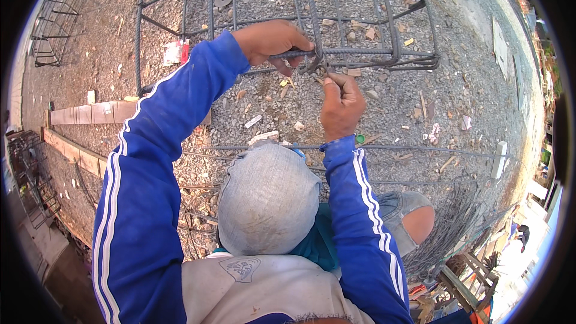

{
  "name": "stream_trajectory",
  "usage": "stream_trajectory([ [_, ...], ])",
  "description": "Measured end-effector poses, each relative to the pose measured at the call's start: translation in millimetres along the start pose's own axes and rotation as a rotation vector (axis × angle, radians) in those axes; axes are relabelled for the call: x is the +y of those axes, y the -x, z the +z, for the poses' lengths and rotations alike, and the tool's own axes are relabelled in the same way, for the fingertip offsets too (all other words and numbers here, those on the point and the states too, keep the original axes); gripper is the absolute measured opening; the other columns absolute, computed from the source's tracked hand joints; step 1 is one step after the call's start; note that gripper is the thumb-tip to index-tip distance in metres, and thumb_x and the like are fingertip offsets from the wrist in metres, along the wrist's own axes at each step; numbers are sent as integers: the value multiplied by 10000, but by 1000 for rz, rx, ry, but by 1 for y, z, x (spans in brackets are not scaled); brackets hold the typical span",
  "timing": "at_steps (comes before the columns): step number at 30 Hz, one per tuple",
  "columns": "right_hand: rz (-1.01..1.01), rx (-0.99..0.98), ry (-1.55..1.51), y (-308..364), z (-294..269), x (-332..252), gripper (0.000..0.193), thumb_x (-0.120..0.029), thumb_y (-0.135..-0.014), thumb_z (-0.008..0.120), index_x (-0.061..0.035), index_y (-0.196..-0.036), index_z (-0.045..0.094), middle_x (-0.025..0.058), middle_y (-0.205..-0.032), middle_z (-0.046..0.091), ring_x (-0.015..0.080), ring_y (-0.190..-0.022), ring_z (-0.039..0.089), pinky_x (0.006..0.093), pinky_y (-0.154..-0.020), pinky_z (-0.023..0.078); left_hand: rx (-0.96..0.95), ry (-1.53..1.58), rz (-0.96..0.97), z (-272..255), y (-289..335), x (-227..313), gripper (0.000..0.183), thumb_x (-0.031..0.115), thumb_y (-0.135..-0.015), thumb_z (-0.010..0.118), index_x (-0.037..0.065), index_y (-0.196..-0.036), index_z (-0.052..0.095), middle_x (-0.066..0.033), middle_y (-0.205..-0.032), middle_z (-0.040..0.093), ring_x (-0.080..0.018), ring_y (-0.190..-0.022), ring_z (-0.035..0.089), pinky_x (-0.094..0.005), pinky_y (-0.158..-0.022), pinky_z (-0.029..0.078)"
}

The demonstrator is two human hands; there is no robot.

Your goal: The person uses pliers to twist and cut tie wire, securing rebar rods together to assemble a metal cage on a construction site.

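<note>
A cage of ribbed steel rebar (354,51) stands on the gravel in front of me, its long bars crossed by bent stirrups. My left hand (273,42) reaches in from the left, fingers closed round the near horizontal bar just left of a stirrup crossing. Below that crossing my right hand (343,105) is shut in a pinch, thumb against curled fingers. Between its fingertips and the joint runs a short, thin dark strand that looks like tie wire (325,71). The fingertips cover most of it.
Wooden planks (93,113) lie at the left. Another rebar cage (60,24) is at the far left. Loose bars (414,149) cross the gravel before my knees, and a heap of thin rods (441,222) lies at the right. Rubble and litter dot the ground.
</note>
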State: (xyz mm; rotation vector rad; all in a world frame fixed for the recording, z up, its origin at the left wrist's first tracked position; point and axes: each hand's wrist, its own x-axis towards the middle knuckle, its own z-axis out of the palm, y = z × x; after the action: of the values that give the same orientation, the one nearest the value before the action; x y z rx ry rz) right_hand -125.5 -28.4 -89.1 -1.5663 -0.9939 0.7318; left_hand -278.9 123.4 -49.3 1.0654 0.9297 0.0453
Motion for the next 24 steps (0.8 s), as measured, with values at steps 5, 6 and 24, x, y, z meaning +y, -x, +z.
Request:
stream_trajectory([
  [5,25,11,-9,-1,0,-2,112,-82,-843,616,10,-882,668,26,-760,634,64,-653,529,243,-567,439,238,-265,333,12,4,-17,141,149,-910,616,20,-961,639,-25,-809,607,-145,-798,604,-345,-739,535],
  [6,35,16,-12,-1,-1,-4,113,-83,-841,616,9,-879,669,26,-759,636,65,-651,528,243,-568,441,334,-419,560,15,8,-21,136,150,-897,634,23,-945,650,-32,-823,620,-176,-825,610,-364,-779,515],
  [24,-316,-346,877,-82,-5,-71,244,-296,-857,610,-64,-828,678,184,-759,663,377,-730,650,457,-660,499,129,-731,1046,31,22,-21,105,92,-800,729,41,-889,709,-89,-853,653,-263,-909,569,-393,-833,465],
])
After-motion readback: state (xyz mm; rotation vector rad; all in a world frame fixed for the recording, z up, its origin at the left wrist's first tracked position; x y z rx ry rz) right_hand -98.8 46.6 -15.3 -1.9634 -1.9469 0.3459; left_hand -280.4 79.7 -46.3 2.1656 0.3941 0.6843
